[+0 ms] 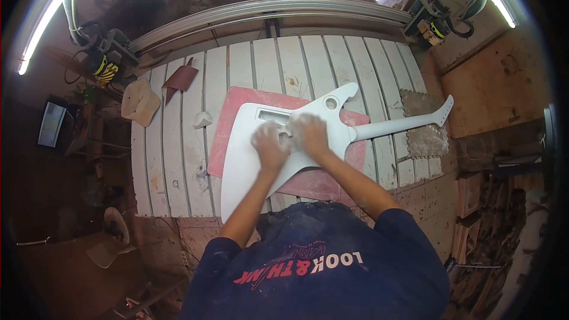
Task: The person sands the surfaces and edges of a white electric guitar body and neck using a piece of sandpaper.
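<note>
A white electric guitar body [246, 148] with its neck [394, 125] lies flat across a pink mat [323, 185], the headstock pointing right. Both my hands rest on the middle of the body, close together and blurred. My left hand [271, 143] is closed, its fingers bent down onto the surface beside a cutout. Just to its right, my right hand [309, 133] is closed too, with the fingers curled. Whatever either hand grips is hidden. A rectangular pickup cavity [272, 115] shows beyond my left hand, and a round hole [331, 103] sits near the upper horn.
Everything rests on a white slatted table [178, 184]. Toward its far left lie a beige cap [140, 102], a reddish-brown sheet of sandpaper [180, 79] and a crumpled white piece [202, 120]. A dusty grey foam mat [428, 142] lies under the neck. A metal rail [267, 7] spans the back.
</note>
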The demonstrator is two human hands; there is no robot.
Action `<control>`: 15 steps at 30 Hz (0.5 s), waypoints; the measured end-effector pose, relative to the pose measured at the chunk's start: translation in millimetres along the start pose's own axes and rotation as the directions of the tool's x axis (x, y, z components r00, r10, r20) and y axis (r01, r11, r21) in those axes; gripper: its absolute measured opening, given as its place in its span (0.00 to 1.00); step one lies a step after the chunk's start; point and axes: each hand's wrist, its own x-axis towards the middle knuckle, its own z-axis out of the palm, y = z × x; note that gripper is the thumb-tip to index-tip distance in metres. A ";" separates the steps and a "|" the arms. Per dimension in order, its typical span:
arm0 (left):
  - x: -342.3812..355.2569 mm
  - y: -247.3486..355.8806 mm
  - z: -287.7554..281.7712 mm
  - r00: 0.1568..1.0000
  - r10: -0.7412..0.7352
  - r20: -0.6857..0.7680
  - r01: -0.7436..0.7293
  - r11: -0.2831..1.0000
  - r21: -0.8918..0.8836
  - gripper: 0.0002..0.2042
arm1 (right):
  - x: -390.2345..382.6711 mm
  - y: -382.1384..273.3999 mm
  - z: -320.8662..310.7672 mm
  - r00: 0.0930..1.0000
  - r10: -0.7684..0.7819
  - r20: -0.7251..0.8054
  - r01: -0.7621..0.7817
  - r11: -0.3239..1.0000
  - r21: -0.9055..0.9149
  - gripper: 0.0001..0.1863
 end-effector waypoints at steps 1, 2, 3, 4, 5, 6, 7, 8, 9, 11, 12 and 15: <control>12.0 -6.2 -6.7 0.999 -0.017 0.033 0.015 0.999 0.048 0.22 | -0.6 6.1 -2.5 1.000 0.004 0.002 -0.004 1.000 -0.005 0.21; 22.1 -11.6 -8.9 0.999 -0.019 0.034 0.018 0.999 0.045 0.22 | -0.8 13.9 -4.2 0.997 -0.072 -0.010 0.072 0.997 0.032 0.21; 27.5 -16.9 -9.4 0.994 0.006 0.109 -0.016 0.996 0.088 0.24 | -0.3 15.2 -9.0 0.989 -0.143 -0.020 0.145 0.987 0.074 0.21; 30.8 -19.3 -8.2 0.982 0.029 0.185 -0.053 0.990 0.128 0.26 | 18.4 24.2 -12.4 1.000 0.007 0.022 -0.008 0.997 0.070 0.22; 30.9 -20.9 -9.8 0.966 0.007 0.260 -0.059 0.979 0.193 0.26 | 34.1 26.4 -24.2 0.996 0.074 -0.041 -0.071 0.996 0.058 0.22; 28.0 -22.3 -7.3 0.964 0.003 0.266 -0.057 0.979 0.196 0.26 | 41.8 29.7 -31.3 0.984 0.139 -0.111 -0.135 0.990 0.045 0.22; 24.7 -22.5 -4.0 0.967 0.029 0.253 -0.083 0.975 0.206 0.25 | 35.1 26.3 -24.0 0.981 0.128 -0.143 -0.134 0.991 -0.030 0.23; 25.4 -24.6 -3.0 0.970 0.059 0.237 -0.112 0.970 0.217 0.24 | 22.7 13.9 -21.9 0.981 0.132 -0.143 -0.137 0.990 -0.024 0.23; 25.5 -26.3 -6.1 0.971 0.047 0.235 -0.101 0.969 0.225 0.21 | 6.9 -2.9 -21.4 0.993 0.104 -0.057 -0.104 0.995 0.003 0.21; 29.8 -30.0 -7.8 0.972 0.024 0.232 -0.082 0.967 0.242 0.20 | -6.5 -12.9 -27.6 0.999 -0.027 -0.037 0.030 0.997 0.070 0.20; 28.9 -24.4 -3.9 0.970 0.016 0.244 -0.078 0.966 0.245 0.19 | -0.6 4.0 -25.8 0.999 -0.020 -0.031 0.022 0.998 0.062 0.20; 32.7 -23.1 0.5 0.972 0.037 0.234 -0.093 0.968 0.232 0.17 | 44.1 29.1 -32.5 0.970 0.209 -0.123 -0.206 0.978 0.030 0.18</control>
